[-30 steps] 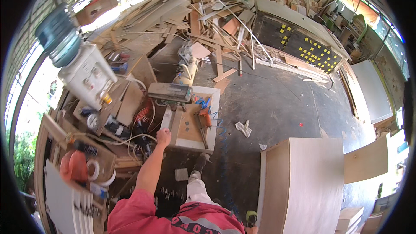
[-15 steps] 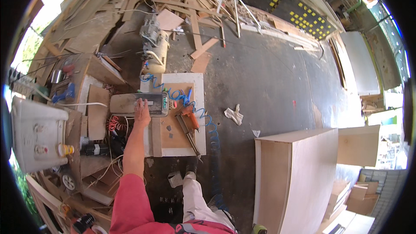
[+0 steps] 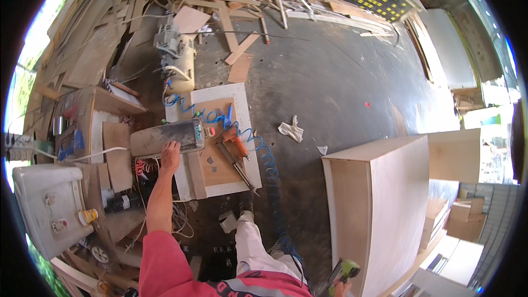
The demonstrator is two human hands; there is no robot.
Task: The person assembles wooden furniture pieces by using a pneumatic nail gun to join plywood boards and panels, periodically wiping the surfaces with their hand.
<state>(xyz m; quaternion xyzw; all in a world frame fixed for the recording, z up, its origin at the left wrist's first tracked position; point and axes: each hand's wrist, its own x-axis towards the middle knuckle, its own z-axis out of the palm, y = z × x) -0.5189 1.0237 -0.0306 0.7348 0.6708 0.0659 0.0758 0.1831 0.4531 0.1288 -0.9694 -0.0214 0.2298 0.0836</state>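
Note:
My left hand (image 3: pixel 170 157) is at the near long edge of a dusty grey oblong case (image 3: pixel 159 137), its fingers bent over the rim. The case rests across the left side of a white-edged board bench (image 3: pixel 251 157). At the lower edge my right hand (image 3: pixel 342 288) is wrapped round a green and black power tool (image 3: pixel 347 269), partly cut off by the picture. On the bench, right of the case, lies an orange and grey nail gun (image 3: pixel 235 148). A blue coiled air hose (image 3: pixel 268 157) runs over the bench and down to the floor.
A pale wooden cabinet (image 3: pixel 379 203) stands at the right. An air compressor (image 3: pixel 180 60) is beyond the bench, with scrap wood (image 3: pixel 225 19) behind it. A white plastic tank (image 3: pixel 47 209) is at far left; a crumpled cloth (image 3: pixel 291 129) lies on the floor.
My left hand has slid from the case's top to its near edge. The case sits more tilted in view. My right hand with the green tool has come into view at the bottom.

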